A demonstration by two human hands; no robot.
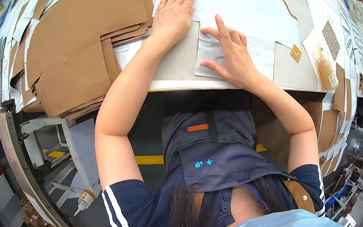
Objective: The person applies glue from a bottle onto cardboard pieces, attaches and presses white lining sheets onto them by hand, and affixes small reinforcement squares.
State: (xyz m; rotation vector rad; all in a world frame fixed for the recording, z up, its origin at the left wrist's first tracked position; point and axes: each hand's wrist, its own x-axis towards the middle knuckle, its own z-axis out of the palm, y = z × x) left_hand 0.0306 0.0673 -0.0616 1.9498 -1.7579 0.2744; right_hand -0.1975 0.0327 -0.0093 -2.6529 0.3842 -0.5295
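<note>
Stretching across the upper half of the view, a pale grey, flat-topped desk (174, 65) carries everything within reach of the person's two hands. On its left lies a large, uneven stack of smooth brown leather-like sheets (74, 40), some of whose edges overhang the front. To the right of that stack, a broad, white, soft-looking sheet with a curved, brown-rimmed far edge (252, 20) lies flat, its lower portion reaching toward the desk's front edge. The left hand (174, 14) rests palm down on the white sheet's left end, its fingers extended, slightly apart and gripping nothing. The right hand (233, 55) is over the sheet's lower portion, thumb and fingers spread wide and holding nothing; whether all its fingertips touch the sheet cannot be told. Farther right, well apart from both hands, lies a white card dotted with small marks (313, 44). Near it is a translucent plastic bottle with amber contents and a narrow nozzle (326, 73). Smallest, a yellow diamond-shaped piece with a central hole (294, 49) lies on the desk's surface, just beside the white sheet's right side.
</note>
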